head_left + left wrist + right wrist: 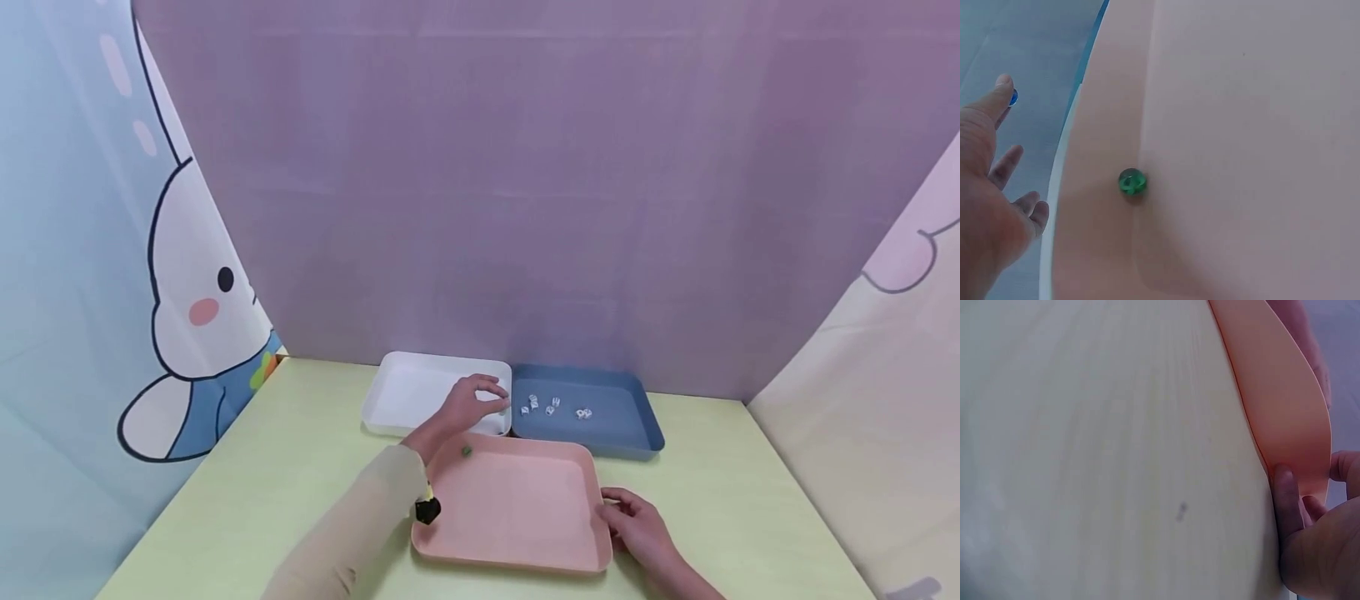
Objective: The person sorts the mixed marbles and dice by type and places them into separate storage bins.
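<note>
My left hand (468, 402) is over the right side of the white tray (412, 387), thumb and index finger pinching a small blue glass marble (1014, 97). In the left wrist view, most of that marble is hidden behind the thumb. A green glass marble (1132, 182) lies against the far wall inside the pink tray (525, 508), below my left wrist. At that tray's right wall, my right hand (637, 529) grips the rim, with the thumb on one side and fingers on the other, as the right wrist view (1319, 531) shows.
Touching the white tray's right side is a blue tray (615, 417), where several small white pieces (551, 407) lie scattered toward the left. All three trays stand on a pale yellow table (720, 475). A purple cloth (480, 208) hangs behind, with patterned cloths at both sides.
</note>
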`<state>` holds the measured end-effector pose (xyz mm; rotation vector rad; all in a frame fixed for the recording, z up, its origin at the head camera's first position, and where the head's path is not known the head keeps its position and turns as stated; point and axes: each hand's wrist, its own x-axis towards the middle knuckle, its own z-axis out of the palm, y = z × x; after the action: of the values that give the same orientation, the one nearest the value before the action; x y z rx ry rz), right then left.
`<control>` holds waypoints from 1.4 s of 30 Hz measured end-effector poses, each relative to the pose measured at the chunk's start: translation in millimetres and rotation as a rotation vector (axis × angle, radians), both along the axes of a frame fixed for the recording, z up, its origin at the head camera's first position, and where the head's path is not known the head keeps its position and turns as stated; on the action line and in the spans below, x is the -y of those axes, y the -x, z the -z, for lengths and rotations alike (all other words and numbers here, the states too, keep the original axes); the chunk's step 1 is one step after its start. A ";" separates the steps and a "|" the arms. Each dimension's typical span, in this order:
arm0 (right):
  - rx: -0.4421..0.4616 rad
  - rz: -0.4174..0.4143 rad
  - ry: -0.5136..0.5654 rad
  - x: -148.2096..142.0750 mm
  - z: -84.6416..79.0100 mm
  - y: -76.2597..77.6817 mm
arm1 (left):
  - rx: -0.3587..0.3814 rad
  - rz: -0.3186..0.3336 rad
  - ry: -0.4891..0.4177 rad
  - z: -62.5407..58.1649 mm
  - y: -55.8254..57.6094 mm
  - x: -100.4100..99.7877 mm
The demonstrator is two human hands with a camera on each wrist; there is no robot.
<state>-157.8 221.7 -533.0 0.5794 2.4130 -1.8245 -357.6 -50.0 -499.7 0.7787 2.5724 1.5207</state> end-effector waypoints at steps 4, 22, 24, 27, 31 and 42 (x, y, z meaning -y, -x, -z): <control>-0.007 0.009 0.003 0.7 0.9 -1.2 | 0.029 -0.009 -0.057 7.3 -0.2 -2.0; -0.021 0.016 0.010 3.9 2.4 -3.1 | 0.033 0.001 -0.127 21.9 2.8 -1.6; -0.020 0.018 0.005 3.6 2.7 -2.5 | 0.031 -0.001 -0.120 21.6 2.6 -2.2; -0.011 0.014 0.000 2.8 2.9 -1.9 | 0.034 -0.007 -0.102 21.1 2.8 -3.1; 0.001 0.008 0.004 2.9 3.3 -2.1 | 0.054 -0.022 -0.086 20.2 1.4 -2.8; -0.032 0.015 0.012 2.2 1.3 -2.9 | 0.027 0.013 0.052 -0.1 0.7 5.6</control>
<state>-154.9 219.5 -534.3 0.5725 2.4231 -1.8666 -358.3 -55.6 -499.6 0.7622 2.5710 1.4437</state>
